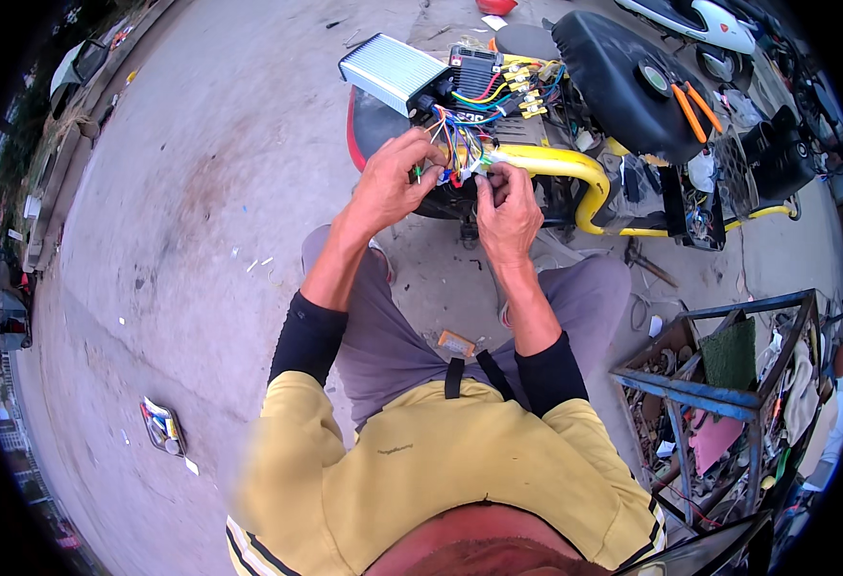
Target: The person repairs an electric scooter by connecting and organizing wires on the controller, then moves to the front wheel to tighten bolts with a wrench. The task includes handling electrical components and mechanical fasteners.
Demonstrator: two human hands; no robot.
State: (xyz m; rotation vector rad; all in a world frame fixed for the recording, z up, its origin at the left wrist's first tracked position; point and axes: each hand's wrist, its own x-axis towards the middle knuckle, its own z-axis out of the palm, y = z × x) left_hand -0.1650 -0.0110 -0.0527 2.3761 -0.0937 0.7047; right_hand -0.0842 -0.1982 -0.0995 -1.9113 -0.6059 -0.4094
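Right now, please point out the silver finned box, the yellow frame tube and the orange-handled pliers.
silver finned box (388, 69), head view, ribbed top face
yellow frame tube (561, 163), head view, upper bend
orange-handled pliers (695, 108), head view, handles

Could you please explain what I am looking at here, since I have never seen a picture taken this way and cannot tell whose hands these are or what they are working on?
There is one picture, taken by a wide fisheye camera worn on a person's head and looking down, so straight lines bend near the rim. The yellow sleeves and forearms coming up from below are the wearer's own. The person seems to sit or crouch on a concrete floor before an opened scooter with a yellow frame tube. The left hand and the right hand both pinch into a bundle of coloured wires. The wires seem to lead to a ribbed silver box resting on top. Orange-handled pliers lie on the black seat. A blue metal rack of parts and rags stands at the right.
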